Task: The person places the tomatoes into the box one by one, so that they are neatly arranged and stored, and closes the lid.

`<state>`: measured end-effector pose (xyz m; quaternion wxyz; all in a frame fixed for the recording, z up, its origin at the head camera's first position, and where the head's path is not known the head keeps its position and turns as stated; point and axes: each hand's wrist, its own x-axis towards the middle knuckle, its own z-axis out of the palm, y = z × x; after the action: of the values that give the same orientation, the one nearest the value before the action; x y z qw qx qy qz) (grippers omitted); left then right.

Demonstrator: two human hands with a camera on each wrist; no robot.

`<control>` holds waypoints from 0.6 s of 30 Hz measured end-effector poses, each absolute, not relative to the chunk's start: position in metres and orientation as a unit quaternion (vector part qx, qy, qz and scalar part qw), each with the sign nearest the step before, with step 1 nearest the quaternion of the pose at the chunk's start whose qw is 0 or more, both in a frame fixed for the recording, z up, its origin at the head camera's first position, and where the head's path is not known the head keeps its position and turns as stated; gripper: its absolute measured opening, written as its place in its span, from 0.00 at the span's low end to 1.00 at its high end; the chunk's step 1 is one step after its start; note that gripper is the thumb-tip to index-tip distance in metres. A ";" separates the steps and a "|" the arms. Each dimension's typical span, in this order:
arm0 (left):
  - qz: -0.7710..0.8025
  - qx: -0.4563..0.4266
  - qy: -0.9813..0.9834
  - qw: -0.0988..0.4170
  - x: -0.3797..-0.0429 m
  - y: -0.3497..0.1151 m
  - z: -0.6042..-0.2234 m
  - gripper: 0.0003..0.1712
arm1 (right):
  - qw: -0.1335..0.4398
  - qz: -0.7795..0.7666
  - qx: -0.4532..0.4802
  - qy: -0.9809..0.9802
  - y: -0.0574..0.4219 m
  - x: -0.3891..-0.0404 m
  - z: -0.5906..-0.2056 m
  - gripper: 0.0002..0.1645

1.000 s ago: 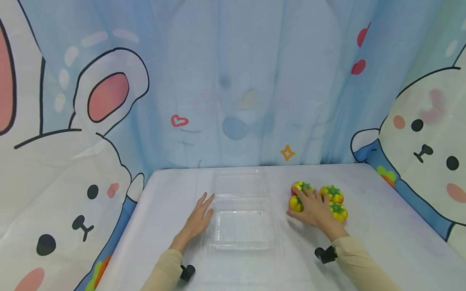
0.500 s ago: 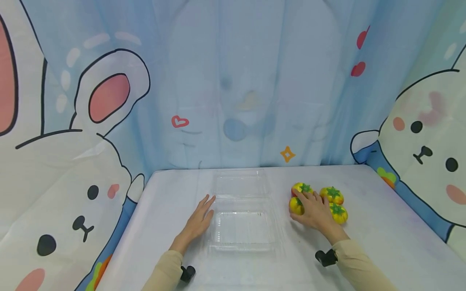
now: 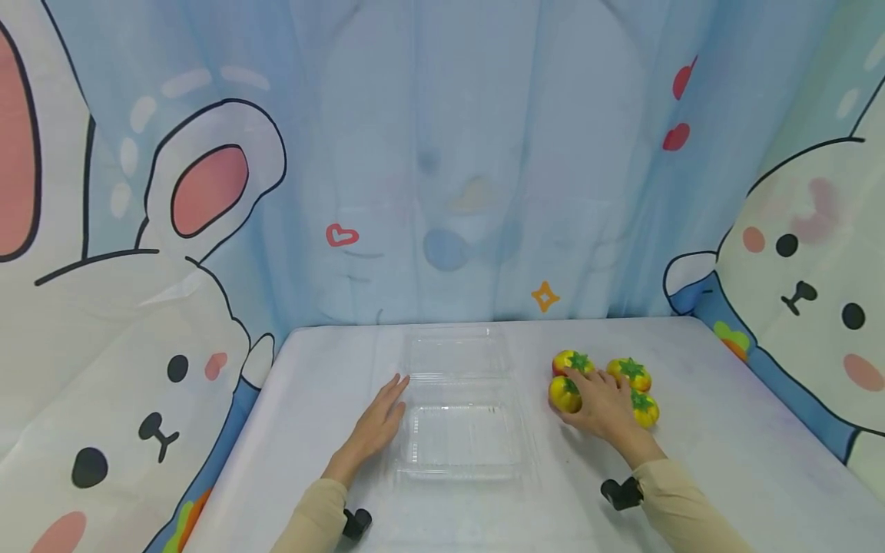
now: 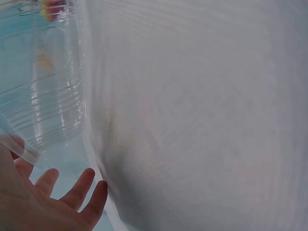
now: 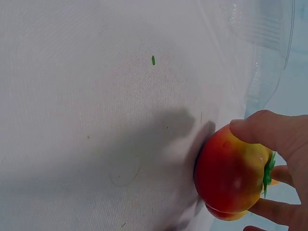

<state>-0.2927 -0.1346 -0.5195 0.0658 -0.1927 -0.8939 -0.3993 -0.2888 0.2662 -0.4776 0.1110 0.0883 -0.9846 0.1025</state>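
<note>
A clear plastic clamshell box [image 3: 462,470] lies opened out, its lid [image 3: 456,355] folded back behind the base. My left hand [image 3: 376,421] is at the box's left edge, fingers spread and relaxed; in the left wrist view the fingers [image 4: 79,190] show beside the clear ribbed wall. On the right, my right hand [image 3: 603,407] grips the near-left tomato-like fruit [image 5: 231,173], red and yellow with a green leafy top. Its thumb lies on one side and fingers on the other. Another such fruit [image 3: 571,361] sits just behind it.
Two more of these fruits, one at the back [image 3: 631,372] and one in front [image 3: 646,411], sit to the right of my right hand. A white cloth covers the table [image 3: 304,399]. Behind it hangs a blue curtain [image 3: 470,153] with cartoon prints.
My right hand's thumb and fingers have drawn in around the near-left fruit, and the hand has shifted slightly right. The left hand stays by the box.
</note>
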 end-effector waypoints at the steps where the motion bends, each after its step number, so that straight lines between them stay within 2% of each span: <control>1: -0.397 -0.192 -0.895 0.065 -0.293 -0.134 -0.520 0.29 | 0.108 0.101 0.086 -0.985 0.267 -0.289 -0.478 0.47; 18: -0.391 -0.207 -0.895 0.059 -0.293 -0.134 -0.516 0.29 | 0.111 0.105 0.086 -0.984 0.270 -0.293 -0.477 0.41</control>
<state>-0.2933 -0.1344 -0.5162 0.0595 -0.2068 -0.8949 -0.3910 -0.2931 0.2700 -0.4771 0.1111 0.0859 -0.9845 0.1055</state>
